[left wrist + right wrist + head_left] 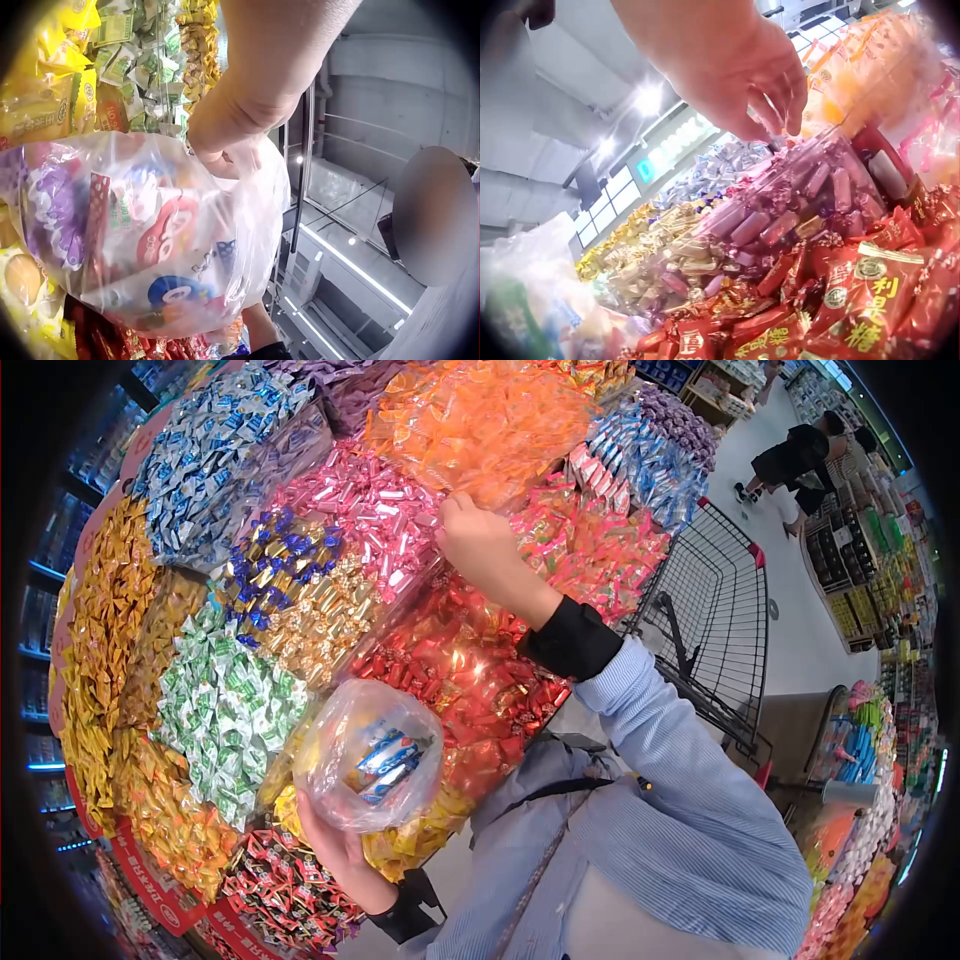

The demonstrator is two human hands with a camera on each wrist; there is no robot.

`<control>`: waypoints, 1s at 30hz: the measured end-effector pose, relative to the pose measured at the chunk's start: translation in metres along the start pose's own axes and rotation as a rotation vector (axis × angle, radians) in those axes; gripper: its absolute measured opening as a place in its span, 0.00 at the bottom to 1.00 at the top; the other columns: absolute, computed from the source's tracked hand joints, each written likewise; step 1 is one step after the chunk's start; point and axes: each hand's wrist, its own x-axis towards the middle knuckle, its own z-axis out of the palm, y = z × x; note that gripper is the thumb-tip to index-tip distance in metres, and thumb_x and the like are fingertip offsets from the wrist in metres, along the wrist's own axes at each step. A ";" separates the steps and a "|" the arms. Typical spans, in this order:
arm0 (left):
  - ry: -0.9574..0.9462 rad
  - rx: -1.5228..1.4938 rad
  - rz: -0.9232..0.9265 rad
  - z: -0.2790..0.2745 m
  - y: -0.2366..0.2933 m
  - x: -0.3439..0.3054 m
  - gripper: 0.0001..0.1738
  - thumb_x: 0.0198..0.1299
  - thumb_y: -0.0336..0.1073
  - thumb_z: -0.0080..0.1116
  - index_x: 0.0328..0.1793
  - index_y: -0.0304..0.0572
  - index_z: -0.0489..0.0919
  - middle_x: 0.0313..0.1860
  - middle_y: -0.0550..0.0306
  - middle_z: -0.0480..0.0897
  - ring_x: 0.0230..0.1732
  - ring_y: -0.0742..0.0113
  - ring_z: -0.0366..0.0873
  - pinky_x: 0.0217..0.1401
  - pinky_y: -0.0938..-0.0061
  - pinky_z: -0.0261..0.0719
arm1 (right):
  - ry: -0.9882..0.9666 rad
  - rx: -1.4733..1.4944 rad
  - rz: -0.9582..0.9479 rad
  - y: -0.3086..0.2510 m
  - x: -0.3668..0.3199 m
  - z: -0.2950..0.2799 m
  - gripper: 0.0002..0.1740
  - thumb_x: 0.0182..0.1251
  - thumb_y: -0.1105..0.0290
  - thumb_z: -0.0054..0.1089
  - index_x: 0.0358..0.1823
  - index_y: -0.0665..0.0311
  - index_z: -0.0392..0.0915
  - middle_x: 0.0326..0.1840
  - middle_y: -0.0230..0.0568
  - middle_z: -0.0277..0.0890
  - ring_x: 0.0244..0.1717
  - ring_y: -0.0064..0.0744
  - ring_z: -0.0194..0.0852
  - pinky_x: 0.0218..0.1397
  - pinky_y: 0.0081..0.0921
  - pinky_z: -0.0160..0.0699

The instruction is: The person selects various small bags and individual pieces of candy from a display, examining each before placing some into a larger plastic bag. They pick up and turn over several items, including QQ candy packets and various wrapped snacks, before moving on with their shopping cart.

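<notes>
A clear plastic bag point(330, 760) with several wrapped sweets inside is held by my left hand point(335, 850), its mouth facing up. In the left wrist view my left hand point(240, 112) grips the gathered edge of the bag point(157, 247), and sweets in purple, red and blue wrappers show through the film. My right hand point(485, 545) is over the pink-wrapped sweets point(385, 510), beside the orange heap. In the right wrist view the right hand point(735, 82) points its fingers down, tips right at the pink sweets point(810, 187); I cannot tell whether they pinch one.
Red-wrapped sweets point(470, 670) fill the bin between my hands. Gold sweets point(325, 620), green-and-white sweets point(230, 705) and orange sweets point(480, 420) lie in neighbouring bins, with clear dividers between some. A shopping cart point(715, 590) stands at the right, and people point(795, 460) are beyond it.
</notes>
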 end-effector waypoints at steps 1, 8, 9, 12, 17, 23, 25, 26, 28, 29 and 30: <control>-0.018 0.040 0.028 0.006 0.004 -0.006 0.20 0.60 0.43 0.46 0.53 0.37 0.67 0.43 0.55 0.74 0.39 0.72 0.73 0.37 0.79 0.74 | -0.044 -0.050 0.007 0.002 0.001 0.006 0.05 0.50 0.72 0.50 0.23 0.66 0.69 0.27 0.45 0.71 0.25 0.40 0.74 0.26 0.33 0.74; 0.103 0.473 0.713 0.033 0.008 -0.026 0.24 0.60 0.40 0.44 0.59 0.34 0.61 0.56 0.49 0.66 0.60 0.58 0.61 0.61 0.64 0.56 | -0.191 -0.053 0.093 0.003 0.011 0.016 0.07 0.51 0.71 0.49 0.28 0.67 0.71 0.29 0.47 0.72 0.26 0.43 0.76 0.27 0.34 0.75; 0.180 0.507 0.827 0.036 0.011 -0.031 0.22 0.60 0.39 0.44 0.57 0.34 0.62 0.56 0.49 0.66 0.59 0.58 0.61 0.60 0.62 0.57 | -0.180 -0.033 0.107 0.001 0.010 0.008 0.08 0.50 0.70 0.50 0.29 0.67 0.71 0.30 0.47 0.72 0.26 0.42 0.76 0.28 0.34 0.75; 0.148 0.507 1.059 0.046 0.015 -0.044 0.19 0.59 0.38 0.44 0.54 0.35 0.64 0.55 0.49 0.66 0.58 0.58 0.61 0.60 0.62 0.57 | 0.007 0.111 0.049 -0.006 -0.004 -0.024 0.10 0.50 0.67 0.54 0.32 0.65 0.71 0.30 0.44 0.72 0.25 0.39 0.75 0.27 0.34 0.73; -0.200 0.324 1.075 0.094 -0.006 -0.069 0.13 0.57 0.32 0.47 0.48 0.36 0.67 0.48 0.50 0.69 0.52 0.57 0.67 0.52 0.68 0.68 | -0.087 0.630 0.038 -0.024 -0.041 -0.111 0.12 0.49 0.67 0.60 0.35 0.61 0.72 0.29 0.38 0.71 0.22 0.35 0.72 0.23 0.29 0.69; -0.636 0.578 0.855 0.149 -0.037 -0.078 0.25 0.47 0.25 0.55 0.53 0.31 0.65 0.51 0.47 0.68 0.52 0.58 0.68 0.51 0.69 0.69 | -0.287 0.772 -0.019 -0.035 -0.092 -0.197 0.14 0.45 0.70 0.62 0.36 0.60 0.73 0.27 0.35 0.72 0.21 0.33 0.71 0.22 0.24 0.67; -0.722 0.497 0.713 0.159 -0.046 -0.084 0.27 0.41 0.19 0.58 0.52 0.33 0.67 0.48 0.48 0.70 0.50 0.60 0.69 0.50 0.72 0.69 | -0.238 0.741 -0.145 -0.036 -0.104 -0.210 0.15 0.43 0.71 0.63 0.36 0.60 0.73 0.26 0.35 0.72 0.21 0.32 0.71 0.21 0.23 0.68; -0.764 0.458 0.632 0.160 -0.050 -0.087 0.26 0.41 0.19 0.59 0.51 0.34 0.68 0.48 0.48 0.70 0.50 0.60 0.70 0.49 0.72 0.70 | -0.225 0.712 -0.155 -0.037 -0.112 -0.215 0.15 0.42 0.71 0.63 0.35 0.60 0.73 0.26 0.35 0.72 0.21 0.32 0.72 0.21 0.23 0.68; -0.844 0.474 0.607 0.156 -0.055 -0.089 0.25 0.40 0.18 0.60 0.49 0.35 0.70 0.46 0.48 0.72 0.48 0.61 0.71 0.47 0.73 0.71 | -0.201 0.655 -0.175 -0.039 -0.126 -0.223 0.15 0.41 0.72 0.63 0.34 0.60 0.74 0.27 0.35 0.73 0.21 0.32 0.72 0.20 0.23 0.69; -0.886 0.530 0.666 0.153 -0.056 -0.088 0.25 0.39 0.18 0.61 0.48 0.35 0.71 0.45 0.49 0.72 0.47 0.61 0.71 0.46 0.74 0.71 | -0.207 0.626 -0.179 -0.041 -0.130 -0.227 0.15 0.40 0.72 0.64 0.33 0.61 0.74 0.27 0.34 0.73 0.22 0.32 0.73 0.20 0.23 0.70; -0.928 0.584 0.726 0.149 -0.057 -0.088 0.24 0.39 0.17 0.61 0.47 0.36 0.72 0.44 0.49 0.73 0.46 0.61 0.72 0.45 0.75 0.71 | -0.182 0.632 -0.180 -0.043 -0.136 -0.229 0.16 0.40 0.72 0.64 0.34 0.60 0.74 0.27 0.34 0.73 0.22 0.32 0.73 0.20 0.23 0.70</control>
